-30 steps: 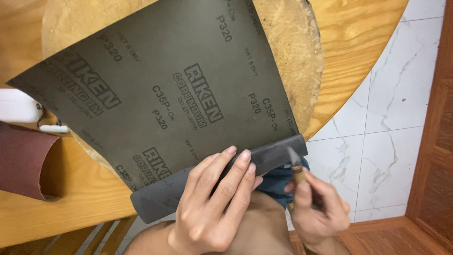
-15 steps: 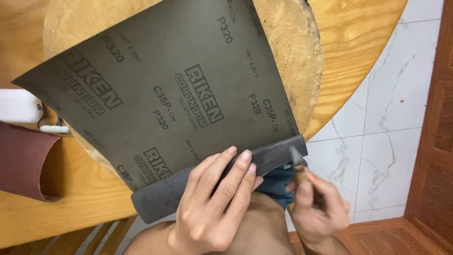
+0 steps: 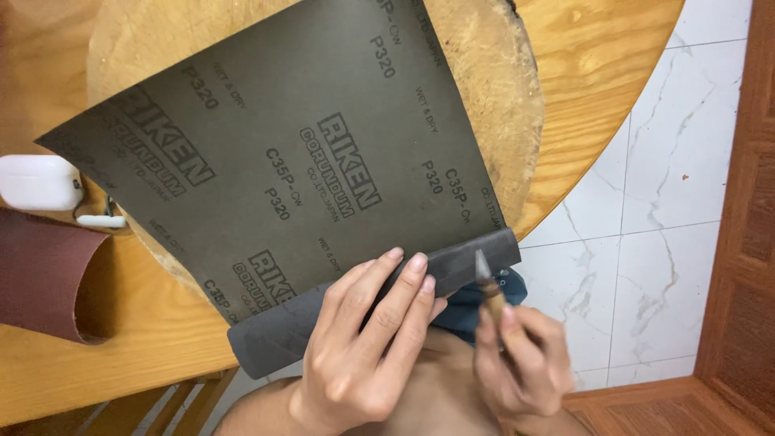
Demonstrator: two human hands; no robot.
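Note:
A large dark grey sandpaper sheet [image 3: 307,161] lies printed side up on a round wooden slab [image 3: 492,105], its near edge folded over into a grey strip. My left hand [image 3: 363,339] presses its fingers down on that folded strip. My right hand [image 3: 525,363] grips a small wooden-handled knife [image 3: 487,282] whose short pointed blade stands at the fold's right end, touching the strip.
The slab rests on a round wooden table [image 3: 613,73]. A curled reddish-brown sandpaper roll [image 3: 48,274] and a small white case [image 3: 36,182] lie at the left. White marble floor tiles [image 3: 662,226] and a wooden frame [image 3: 747,242] are on the right.
My right hand has shifted the knife slightly; its tip sits a little further into the fold's right end. My left hand and the sheet have stayed put.

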